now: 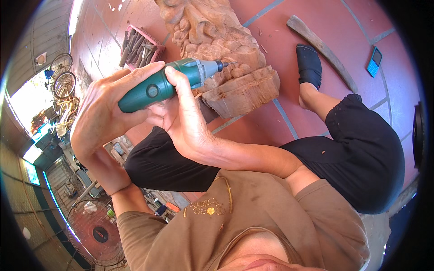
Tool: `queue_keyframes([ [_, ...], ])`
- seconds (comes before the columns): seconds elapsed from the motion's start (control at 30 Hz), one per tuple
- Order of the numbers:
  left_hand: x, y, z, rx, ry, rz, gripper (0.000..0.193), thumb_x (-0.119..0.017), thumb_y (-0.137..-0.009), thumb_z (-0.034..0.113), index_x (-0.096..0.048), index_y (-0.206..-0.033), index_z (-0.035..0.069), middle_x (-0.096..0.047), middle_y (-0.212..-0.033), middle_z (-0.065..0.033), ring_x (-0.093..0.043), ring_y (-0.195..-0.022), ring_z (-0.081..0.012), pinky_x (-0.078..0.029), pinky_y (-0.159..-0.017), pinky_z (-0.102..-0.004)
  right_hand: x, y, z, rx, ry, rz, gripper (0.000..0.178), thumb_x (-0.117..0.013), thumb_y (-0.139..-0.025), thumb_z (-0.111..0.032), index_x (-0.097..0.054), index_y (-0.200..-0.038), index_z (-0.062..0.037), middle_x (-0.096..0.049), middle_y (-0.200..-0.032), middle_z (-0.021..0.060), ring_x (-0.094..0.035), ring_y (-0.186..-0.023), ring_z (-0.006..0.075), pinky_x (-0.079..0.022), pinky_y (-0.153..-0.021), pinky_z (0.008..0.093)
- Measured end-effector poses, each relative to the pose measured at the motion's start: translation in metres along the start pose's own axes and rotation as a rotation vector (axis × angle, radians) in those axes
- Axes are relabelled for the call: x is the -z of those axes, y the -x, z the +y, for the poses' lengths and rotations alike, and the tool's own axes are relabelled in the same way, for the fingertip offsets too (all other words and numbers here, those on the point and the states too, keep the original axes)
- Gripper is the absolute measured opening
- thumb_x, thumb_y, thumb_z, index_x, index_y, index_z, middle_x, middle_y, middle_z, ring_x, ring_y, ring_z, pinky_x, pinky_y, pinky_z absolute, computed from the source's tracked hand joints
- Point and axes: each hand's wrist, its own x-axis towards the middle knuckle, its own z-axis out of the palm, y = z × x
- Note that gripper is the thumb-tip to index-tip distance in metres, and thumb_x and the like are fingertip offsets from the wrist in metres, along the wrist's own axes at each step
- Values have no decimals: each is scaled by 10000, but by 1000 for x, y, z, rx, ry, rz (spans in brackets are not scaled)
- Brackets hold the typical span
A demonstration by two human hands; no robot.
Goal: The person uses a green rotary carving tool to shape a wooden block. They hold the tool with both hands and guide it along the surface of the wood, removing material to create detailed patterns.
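A green and grey rotary tool (153,86) is held between both my hands, its thin bit pointing right. My left hand (97,106) wraps round its rear, with the fingers along the top edge. My right hand (187,110) closes on it from below, the thumb pressed against the green body. Beyond the tool stands a carved brown wood piece (199,31) with rounded relief shapes and a rough block-like base (244,92). The bit lies over the carving in view; whether it touches the wood I cannot tell.
A pink basket (158,48) of carving tools sits left of the carving. On the red tiled floor (275,40) are a curved wooden stick (323,49) and a blue phone (375,62). A fan (99,234) stands lower left, and bicycles (64,84) are farther left.
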Motion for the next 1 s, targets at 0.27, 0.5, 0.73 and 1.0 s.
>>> queue_keyframes([
  [0.27, 7, -4, 12, -17, -35, 2, 722, -765, -617, 160, -587, -1315, 120, -649, -892, -137, -639, -782, -324, -504, -708, -390, -4, 3, -2, 0, -29, -15, 470, -520, -940, -546, -531, -1182, -142, -622, -1049, -16, -618, -942, 96, -506, -860, 323],
  [0.5, 19, -9, 27, -8, -99, -23, 709, -803, -609, 236, -610, -1279, 102, -670, -889, -140, -645, -792, -327, -504, -696, -393, -7, 3, -7, -1, -39, -90, 544, -479, -954, -553, -492, -1267, -109, -620, -1128, 28, -631, -1014, 141, -520, -872, 338],
  [0.73, 23, -22, 30, -80, -93, -45, 686, -807, -597, 238, -613, -1236, 81, -659, -852, -152, -628, -771, -355, -491, -672, -404, -11, 8, -14, 25, -56, -94, 547, -457, -959, -572, -477, -1255, -113, -617, -1143, 38, -632, -1053, 168, -524, -894, 349],
  [1.0, 35, -25, 41, -66, -138, -130, 689, -826, -651, 305, -613, -1270, 90, -676, -922, -129, -666, -799, -304, -511, -719, -370, -15, 11, -16, 11, -83, -126, 559, -446, -956, -588, -478, -1247, -112, -628, -1157, 67, -634, -1079, 193, -532, -903, 368],
])
